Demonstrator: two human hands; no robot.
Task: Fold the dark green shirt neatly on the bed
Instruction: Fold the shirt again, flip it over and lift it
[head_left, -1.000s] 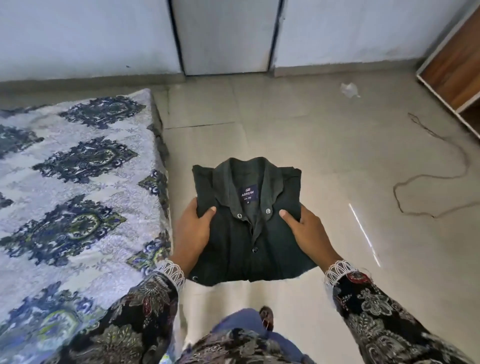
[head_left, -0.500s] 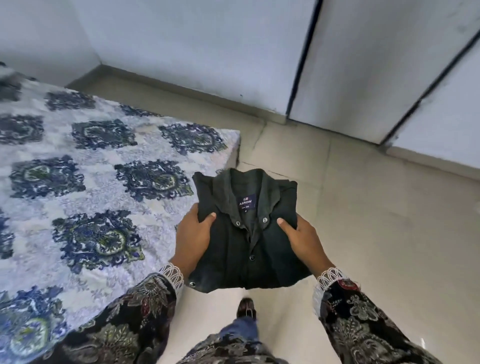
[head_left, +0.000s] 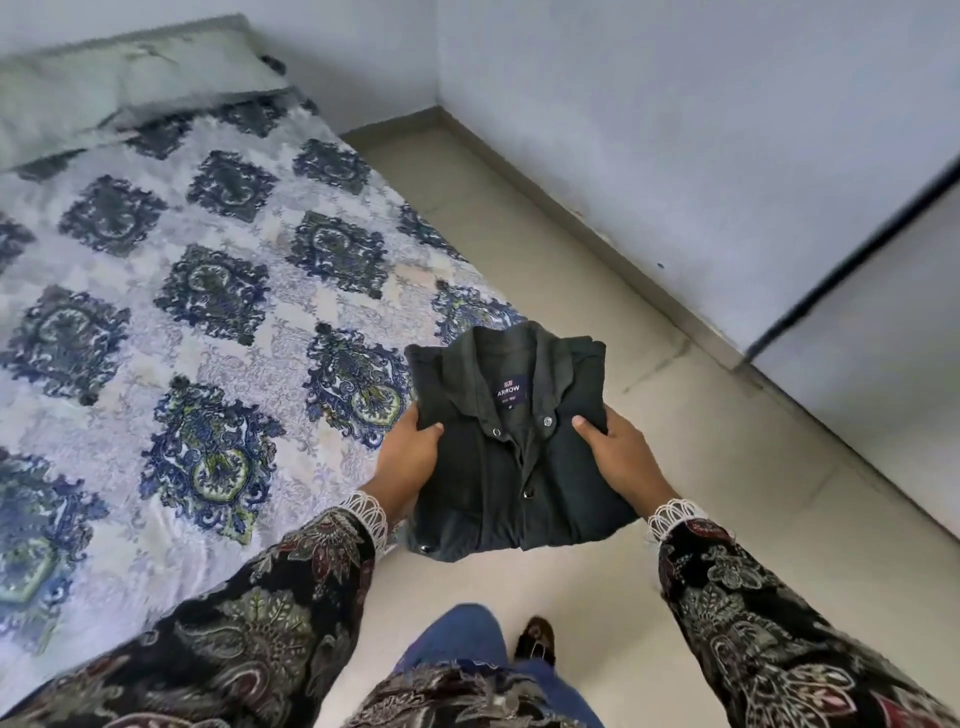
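Both hands (head_left: 410, 457) (head_left: 621, 457) grip folded shirt (head_left: 511, 467) beside bed (head_left: 218, 332) edge.

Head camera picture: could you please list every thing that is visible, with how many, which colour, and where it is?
dark green shirt: one, dark green, folded with the collar on top, held in the air over the edge of the bed and the floor.
bed: one, white cover with blue and green patterns, on the left.
pillow: one, pale grey-green, at the far end of the bed.
floor: beige tiles, centre and right.
wall: pale grey, at the back and right.
shoe: one, dark, on the floor at the bottom.
left hand: one, grips the left side of the shirt.
right hand: one, grips the right side of the shirt.
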